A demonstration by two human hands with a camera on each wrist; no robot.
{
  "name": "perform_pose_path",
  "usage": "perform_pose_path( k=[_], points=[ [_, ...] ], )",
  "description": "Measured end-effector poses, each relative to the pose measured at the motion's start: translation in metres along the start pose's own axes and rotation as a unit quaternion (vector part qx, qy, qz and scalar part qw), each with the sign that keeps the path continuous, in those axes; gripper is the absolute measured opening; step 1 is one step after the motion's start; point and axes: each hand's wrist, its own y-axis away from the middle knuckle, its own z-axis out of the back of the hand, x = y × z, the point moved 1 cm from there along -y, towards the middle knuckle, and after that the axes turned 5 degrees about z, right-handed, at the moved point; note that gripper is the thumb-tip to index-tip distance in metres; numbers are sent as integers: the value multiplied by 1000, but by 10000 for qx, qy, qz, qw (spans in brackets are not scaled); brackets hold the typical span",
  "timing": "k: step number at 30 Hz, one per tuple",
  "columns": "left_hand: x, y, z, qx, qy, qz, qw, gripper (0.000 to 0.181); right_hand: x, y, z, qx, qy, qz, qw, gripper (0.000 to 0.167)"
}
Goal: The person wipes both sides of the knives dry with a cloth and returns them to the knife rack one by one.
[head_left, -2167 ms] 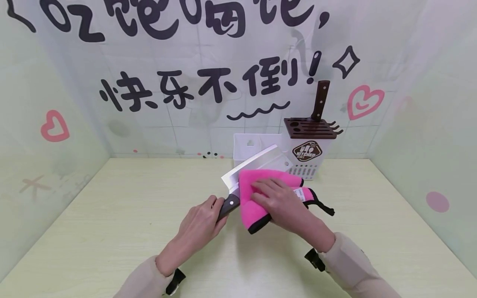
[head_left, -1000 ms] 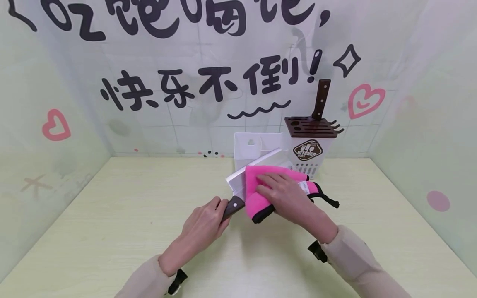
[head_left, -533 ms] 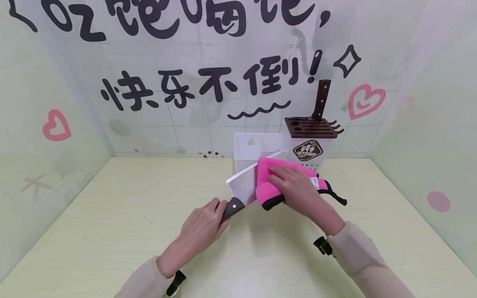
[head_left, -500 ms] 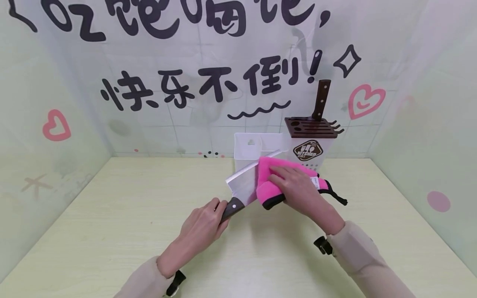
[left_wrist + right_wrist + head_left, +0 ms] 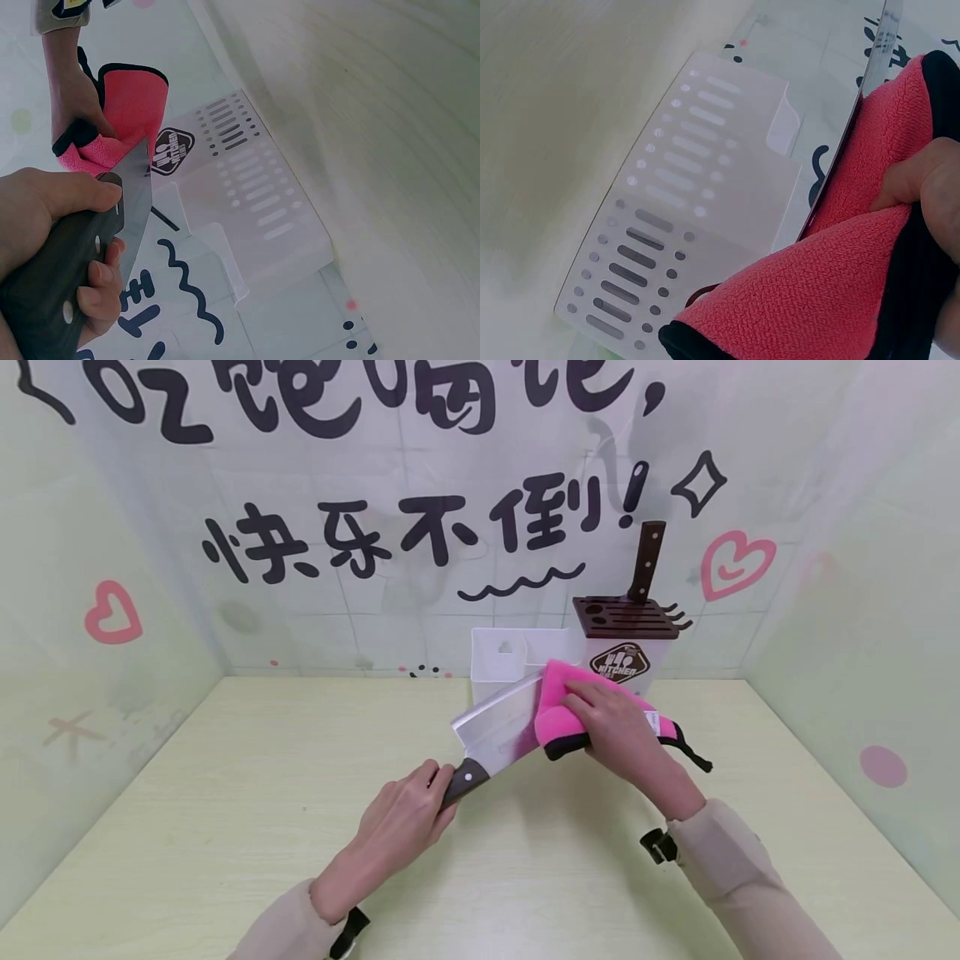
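My left hand (image 5: 405,810) grips the dark riveted handle of a cleaver (image 5: 498,722), held above the table with its blade slanting up to the right. A folded pink cloth (image 5: 558,702) with black edging covers the blade's far end. Holding that cloth against the blade is my right hand (image 5: 618,722); in the right wrist view the thumb presses into the cloth (image 5: 810,277). The left wrist view shows fingers and thumb wrapped round the cleaver's handle (image 5: 60,277). The blade's tip is hidden under the cloth.
Behind the hands, a white knife holder (image 5: 491,660) stands against the wall. Its right part has a brown slotted top (image 5: 626,618), from which a brown-handled knife (image 5: 647,560) rises. Pale wooden table (image 5: 225,827) lies below, with printed wall sheets (image 5: 300,635) at the back and sides.
My right hand and the cloth have slid up and right along the blade, baring more of it near the handle. The left hand has stayed nearly in place, still gripping the cleaver.
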Motion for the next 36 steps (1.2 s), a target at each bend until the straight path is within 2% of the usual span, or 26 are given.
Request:
perform_pose_path(
  k=[14, 27, 36],
  points=[
    [-1, 1, 1, 72, -50, -67, 9999, 30, -7, 0, -1, 232, 177, -253, 9993, 49],
    [-3, 1, 2, 46, -62, -125, 9999, 29, -11, 0, -2, 269, 178, -428, 9986, 45],
    [-1, 2, -1, 66, 3, -122, 9999, 27, -3, -3, -1, 330, 331, -292, 9985, 42]
  ],
)
